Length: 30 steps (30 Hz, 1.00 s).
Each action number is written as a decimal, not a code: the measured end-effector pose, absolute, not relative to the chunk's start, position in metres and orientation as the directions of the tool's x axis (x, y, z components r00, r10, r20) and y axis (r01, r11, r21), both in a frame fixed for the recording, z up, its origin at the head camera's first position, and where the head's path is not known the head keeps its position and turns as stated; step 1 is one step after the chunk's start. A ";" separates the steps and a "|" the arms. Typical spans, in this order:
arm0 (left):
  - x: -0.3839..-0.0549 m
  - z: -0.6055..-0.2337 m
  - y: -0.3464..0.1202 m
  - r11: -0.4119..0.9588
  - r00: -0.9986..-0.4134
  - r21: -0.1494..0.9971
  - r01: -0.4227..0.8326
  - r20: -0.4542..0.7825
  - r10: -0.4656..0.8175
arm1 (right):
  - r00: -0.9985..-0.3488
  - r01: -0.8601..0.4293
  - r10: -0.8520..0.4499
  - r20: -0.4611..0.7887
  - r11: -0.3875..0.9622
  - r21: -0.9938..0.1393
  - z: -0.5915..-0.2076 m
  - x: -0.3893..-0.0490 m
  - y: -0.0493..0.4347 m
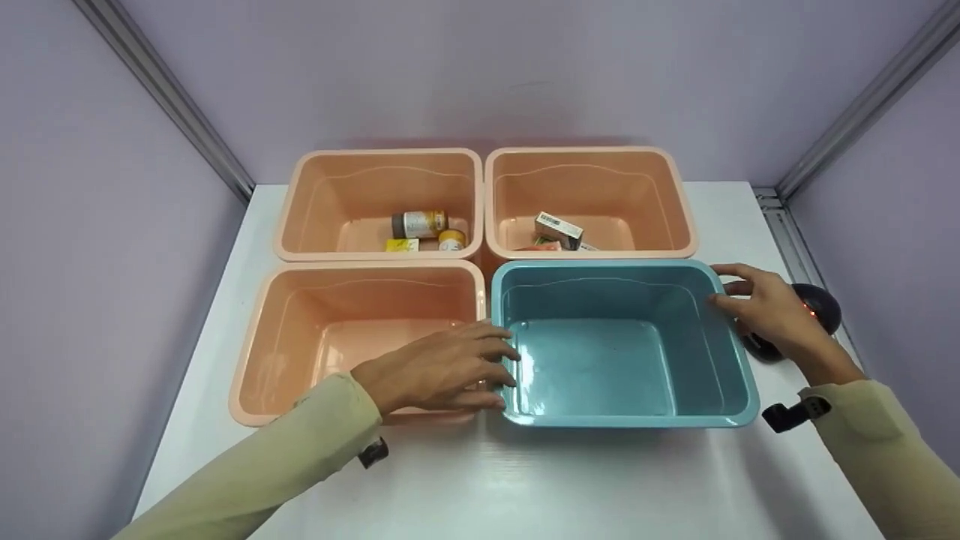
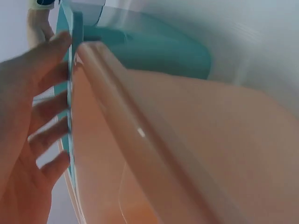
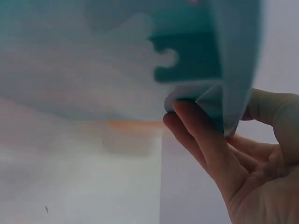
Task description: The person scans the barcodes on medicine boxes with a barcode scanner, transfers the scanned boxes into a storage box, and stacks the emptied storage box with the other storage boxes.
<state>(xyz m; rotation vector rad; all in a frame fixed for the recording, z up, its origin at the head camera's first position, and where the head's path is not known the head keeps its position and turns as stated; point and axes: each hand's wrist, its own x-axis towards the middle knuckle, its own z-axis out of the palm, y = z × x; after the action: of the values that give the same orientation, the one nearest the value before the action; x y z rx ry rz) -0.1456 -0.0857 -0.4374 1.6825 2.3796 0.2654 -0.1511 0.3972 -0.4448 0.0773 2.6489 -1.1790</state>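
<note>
A teal plastic bin (image 1: 592,367) stands at the front right. Its right rim is pinched by my right hand (image 1: 765,307), thumb over the inner side and fingers beneath the lip, as the right wrist view shows under the rim (image 3: 240,70). My left hand (image 1: 442,367) reaches across the front-left orange bin (image 1: 251,360). Its spread, relaxed fingers (image 2: 51,116) rest at the left rim of the teal bin, their tips reaching just over the edge. The inside of the teal bin shows only its bare, shiny floor.
Behind stand two more orange bins: the left one (image 1: 315,202) holds bottles (image 1: 420,224) and a yellow box (image 1: 402,245), the right one (image 1: 660,202) small boxes (image 1: 559,229). A black rounded device (image 1: 821,307) sits right of the teal bin. Walls (image 1: 480,75) enclose the white table (image 1: 525,487).
</note>
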 end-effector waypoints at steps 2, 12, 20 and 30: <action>-0.145 -0.436 -0.086 0.355 -0.357 0.283 0.891 -0.050 0.933 | -0.974 0.143 -0.033 -0.224 0.677 -0.722 -0.438 -0.148 0.398; -0.149 -0.411 -0.081 0.141 -0.149 0.122 0.982 0.060 0.987 | -0.970 0.170 -0.009 -0.243 0.688 -0.706 -0.401 -0.137 0.405; -0.147 -0.369 -0.088 0.093 -0.104 0.064 0.994 0.201 0.974 | -0.981 0.159 0.035 -0.191 0.714 -0.682 -0.356 -0.130 0.409; -0.155 -0.314 -0.132 0.153 -0.125 -0.054 0.987 0.349 0.929 | -0.999 0.034 0.022 -0.026 0.720 -0.693 -0.297 -0.152 0.373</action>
<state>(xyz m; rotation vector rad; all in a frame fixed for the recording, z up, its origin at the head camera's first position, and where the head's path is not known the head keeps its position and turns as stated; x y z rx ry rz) -0.1549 -0.1315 -0.3136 2.2448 2.5946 0.3327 -0.1525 0.3726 -0.2967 0.0474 2.8994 -1.1682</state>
